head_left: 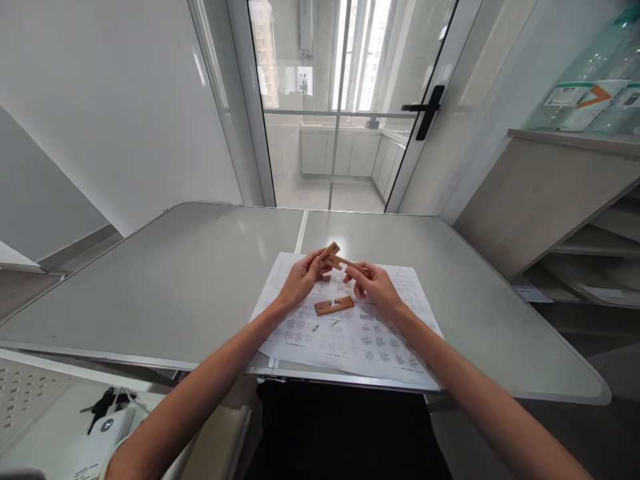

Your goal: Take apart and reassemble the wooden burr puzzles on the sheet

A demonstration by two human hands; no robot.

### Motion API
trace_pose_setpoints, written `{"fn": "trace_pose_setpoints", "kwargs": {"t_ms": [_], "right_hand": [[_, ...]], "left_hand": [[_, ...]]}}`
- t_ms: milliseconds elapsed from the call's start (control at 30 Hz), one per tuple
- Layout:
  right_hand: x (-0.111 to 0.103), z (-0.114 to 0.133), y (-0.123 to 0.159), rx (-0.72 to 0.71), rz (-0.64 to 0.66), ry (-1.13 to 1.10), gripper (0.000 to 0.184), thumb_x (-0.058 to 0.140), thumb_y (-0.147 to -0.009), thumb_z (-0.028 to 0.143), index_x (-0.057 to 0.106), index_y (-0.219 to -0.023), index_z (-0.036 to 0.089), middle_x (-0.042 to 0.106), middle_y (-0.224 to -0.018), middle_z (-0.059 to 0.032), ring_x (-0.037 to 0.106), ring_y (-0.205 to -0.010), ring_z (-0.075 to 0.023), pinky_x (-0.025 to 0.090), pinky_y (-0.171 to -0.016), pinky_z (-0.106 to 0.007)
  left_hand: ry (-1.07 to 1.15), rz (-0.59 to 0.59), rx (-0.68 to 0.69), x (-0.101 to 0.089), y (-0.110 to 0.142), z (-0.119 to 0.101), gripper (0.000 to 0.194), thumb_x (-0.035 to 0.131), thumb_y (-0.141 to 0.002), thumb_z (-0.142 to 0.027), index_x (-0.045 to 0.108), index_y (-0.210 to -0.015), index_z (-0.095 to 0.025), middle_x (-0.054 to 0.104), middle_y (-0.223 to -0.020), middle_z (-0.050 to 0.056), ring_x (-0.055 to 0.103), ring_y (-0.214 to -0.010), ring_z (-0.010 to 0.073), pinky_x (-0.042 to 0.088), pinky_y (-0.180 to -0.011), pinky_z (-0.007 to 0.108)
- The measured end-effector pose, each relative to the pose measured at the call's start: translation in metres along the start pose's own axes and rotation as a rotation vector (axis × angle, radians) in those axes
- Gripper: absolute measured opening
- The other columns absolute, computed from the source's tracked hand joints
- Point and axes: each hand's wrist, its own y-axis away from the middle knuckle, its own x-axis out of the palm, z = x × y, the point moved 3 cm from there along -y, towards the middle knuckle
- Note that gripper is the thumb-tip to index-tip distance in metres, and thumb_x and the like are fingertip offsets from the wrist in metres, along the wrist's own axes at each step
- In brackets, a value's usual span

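Note:
Over a printed sheet [325, 343] with many small line drawings, my two hands hold notched wooden puzzle pieces. My left hand [301, 277] grips one wooden puzzle piece [330, 250] slanting up to the right, with another bit of wood showing below its fingers. My right hand [373, 283] pinches the end of a second piece [345, 261], whose far end meets the left one; whether they interlock I cannot tell. A loose notched wooden piece [335, 306] lies flat on the sheet, just below and between the hands.
The sheet lies on a grey folding table [200, 280] with a metal edge and a centre seam. A glass door [340, 153] with a black handle [427, 112] stands beyond. Shelves with large water bottles [595, 93] are at right. A white device [107, 437] and keys sit lower left.

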Motion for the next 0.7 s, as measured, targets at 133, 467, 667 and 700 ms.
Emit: {"fn": "trace_pose_setpoints", "kwargs": {"t_ms": [133, 467, 667, 700], "right_hand": [[0.002, -0.001, 0.0, 0.029, 0.057, 0.013, 0.047, 0.076, -0.086, 0.064, 0.065, -0.099, 0.02, 0.078, -0.09, -0.0047, 0.057, -0.046, -0.0089, 0.04, -0.044, -0.025], [0.003, 0.0, 0.002, 0.06, 0.082, 0.007, 0.043, 0.073, -0.091, 0.061, 0.061, -0.1, 0.021, 0.078, -0.095, -0.0043, 0.061, -0.048, -0.0095, 0.039, -0.043, -0.023], [0.002, -0.002, 0.002, 0.064, 0.067, -0.012, 0.045, 0.075, -0.089, 0.062, 0.061, -0.099, 0.021, 0.078, -0.094, -0.0043, 0.06, -0.047, -0.0092, 0.038, -0.042, -0.024], [0.002, -0.002, 0.002, 0.062, 0.067, -0.012, 0.045, 0.075, -0.089, 0.062, 0.061, -0.099, 0.021, 0.078, -0.093, -0.0044, 0.06, -0.047, -0.0092, 0.039, -0.042, -0.024]], "left_hand": [[-0.277, -0.016, 0.195, 0.002, 0.004, -0.004, 0.048, 0.049, -0.108, -0.049, 0.06, -0.145, -0.021, 0.073, -0.135, 0.011, 0.074, -0.115, 0.0275, 0.059, -0.102, 0.042], [-0.606, 0.099, 0.437, 0.004, 0.008, -0.003, 0.053, 0.036, -0.112, -0.031, 0.034, -0.166, -0.027, 0.069, -0.138, 0.01, 0.068, -0.1, 0.0177, 0.058, -0.091, 0.032], [-0.637, 0.139, 0.416, 0.006, 0.011, -0.006, 0.058, 0.038, -0.111, -0.026, 0.027, -0.168, -0.027, 0.07, -0.125, 0.009, 0.063, -0.09, 0.0163, 0.056, -0.086, 0.031], [-0.635, 0.146, 0.421, 0.005, 0.011, -0.006, 0.059, 0.038, -0.111, -0.025, 0.026, -0.168, -0.027, 0.07, -0.124, 0.009, 0.064, -0.091, 0.0168, 0.056, -0.087, 0.031]]}}
